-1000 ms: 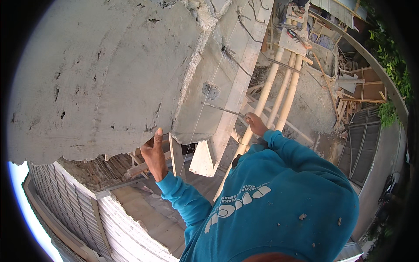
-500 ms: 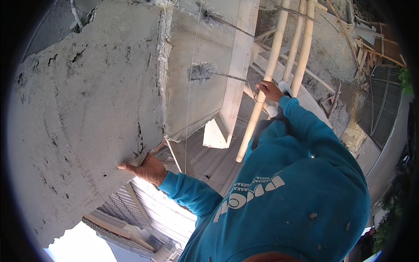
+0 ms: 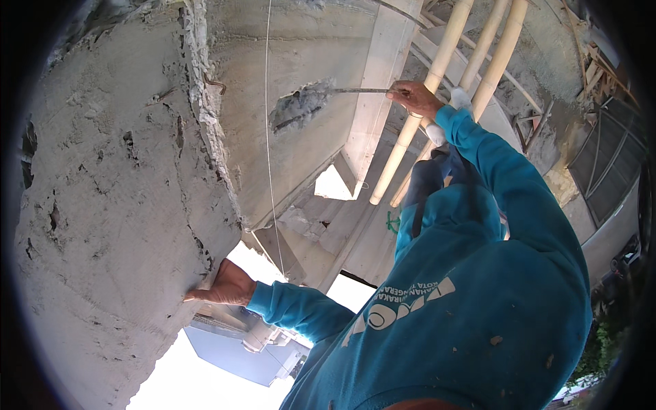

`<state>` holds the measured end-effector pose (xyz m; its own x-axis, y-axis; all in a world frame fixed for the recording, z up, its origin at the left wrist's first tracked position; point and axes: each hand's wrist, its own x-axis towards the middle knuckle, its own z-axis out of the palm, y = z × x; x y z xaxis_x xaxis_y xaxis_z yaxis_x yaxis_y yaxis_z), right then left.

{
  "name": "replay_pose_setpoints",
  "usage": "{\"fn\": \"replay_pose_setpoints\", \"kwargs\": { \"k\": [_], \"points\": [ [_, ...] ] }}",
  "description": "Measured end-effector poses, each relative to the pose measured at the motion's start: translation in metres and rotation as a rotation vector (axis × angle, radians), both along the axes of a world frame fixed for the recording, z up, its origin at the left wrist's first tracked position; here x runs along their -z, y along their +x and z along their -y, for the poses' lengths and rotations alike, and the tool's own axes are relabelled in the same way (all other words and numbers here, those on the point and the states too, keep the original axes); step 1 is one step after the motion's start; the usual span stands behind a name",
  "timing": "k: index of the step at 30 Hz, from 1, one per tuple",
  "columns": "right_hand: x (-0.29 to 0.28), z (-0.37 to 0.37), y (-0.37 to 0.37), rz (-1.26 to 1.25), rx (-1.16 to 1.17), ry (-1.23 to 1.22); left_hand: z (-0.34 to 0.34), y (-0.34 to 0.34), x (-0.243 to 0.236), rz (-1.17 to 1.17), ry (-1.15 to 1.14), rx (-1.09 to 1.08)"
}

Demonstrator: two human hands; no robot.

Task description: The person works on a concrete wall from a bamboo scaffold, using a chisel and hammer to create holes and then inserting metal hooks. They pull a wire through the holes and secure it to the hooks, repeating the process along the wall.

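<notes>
My left hand [image 3: 227,285] grips the lower edge of a rough grey concrete wall [image 3: 116,205], thumb lying on its face and the other fingers hidden behind the edge. Farther off, my right hand [image 3: 415,98] is closed around the free end of a thin steel rod [image 3: 362,90]. That rod sticks out of a chipped, ragged hollow [image 3: 301,106] in the smoother concrete face. A thin pale string [image 3: 268,137] hangs taut in front of this face, left of the hollow.
Bamboo poles [image 3: 451,44] run beside my right hand, with my white footwear [image 3: 461,99] among them. A second rod [image 3: 403,14] juts out at the top. A pale board [image 3: 376,75] edges the concrete. Scrap wood [image 3: 598,75] lies far right, near a dark framed panel [image 3: 608,157].
My view has shifted, so the concrete and its hollow look nearer and higher. Both hands keep their holds, on the wall's edge and on the rod.
</notes>
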<state>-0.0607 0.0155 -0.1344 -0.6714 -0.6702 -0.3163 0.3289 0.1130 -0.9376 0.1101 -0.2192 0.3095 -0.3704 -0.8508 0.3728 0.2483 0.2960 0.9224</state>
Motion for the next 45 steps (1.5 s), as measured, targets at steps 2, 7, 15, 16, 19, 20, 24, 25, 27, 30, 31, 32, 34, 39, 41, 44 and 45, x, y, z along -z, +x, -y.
{"fn": "replay_pose_setpoints", "kwargs": {
  "k": [2,7,15,16,19,20,24,25,27,30,31,32,34,39,41,44,45],
  "points": [
    [0.005,0.007,-0.004,0.027,-0.021,0.012,0.001,-0.001,0.005,0.02,0.04,-0.028],
    [0.009,0.03,0.01,-0.111,0.021,-0.02,0.02,0.045,0.029,0.496,0.037,-0.008],
    [0.004,0.037,0.019,-0.128,-0.029,0.008,0.033,0.052,0.047,1.05,-0.183,0.056],
    [0.004,0.039,0.019,-0.133,-0.041,0.004,0.037,0.052,0.047,1.108,-0.203,0.08],
    [0.008,0.052,0.028,-0.128,-0.002,-0.052,0.048,0.05,0.058,1.19,-0.27,0.121],
    [0.008,0.055,0.031,-0.132,0.017,-0.071,0.045,0.046,0.061,1.253,-0.283,0.107],
    [0.009,0.06,0.039,-0.185,0.053,-0.039,0.036,0.027,0.058,1.429,-0.326,0.059],
    [0.01,0.062,0.037,-0.212,0.054,-0.009,0.034,0.023,0.057,1.448,-0.351,0.057],
    [0.021,0.065,0.042,-0.347,0.099,-0.026,0.038,0.027,0.059,1.435,-0.365,0.063],
    [0.02,0.068,0.04,-0.324,0.105,0.008,0.048,0.034,0.062,1.405,-0.38,0.093],
    [0.016,0.066,0.037,-0.285,0.087,0.034,0.036,0.019,0.061,1.424,-0.401,0.099],
    [0.009,0.062,0.039,-0.26,0.06,0.013,0.029,0.013,0.06,1.442,-0.422,0.105],
    [-0.01,0.049,0.047,-0.217,0.006,-0.024,0.08,0.068,0.065,1.538,-0.657,0.176],
    [-0.061,0.011,0.074,-0.003,-0.082,0.027,0.051,0.031,0.071,1.335,-0.662,0.257],
    [-0.083,-0.005,0.068,-0.083,-0.097,0.122,0.037,0.02,0.069,1.234,-0.759,0.222],
    [-0.115,-0.023,0.064,0.023,-0.178,0.243,0.042,0.021,0.064,1.374,-0.524,0.291],
    [-0.118,-0.027,0.069,0.067,-0.176,0.261,0.043,0.022,0.065,1.33,-0.476,0.25]
  ]
}}
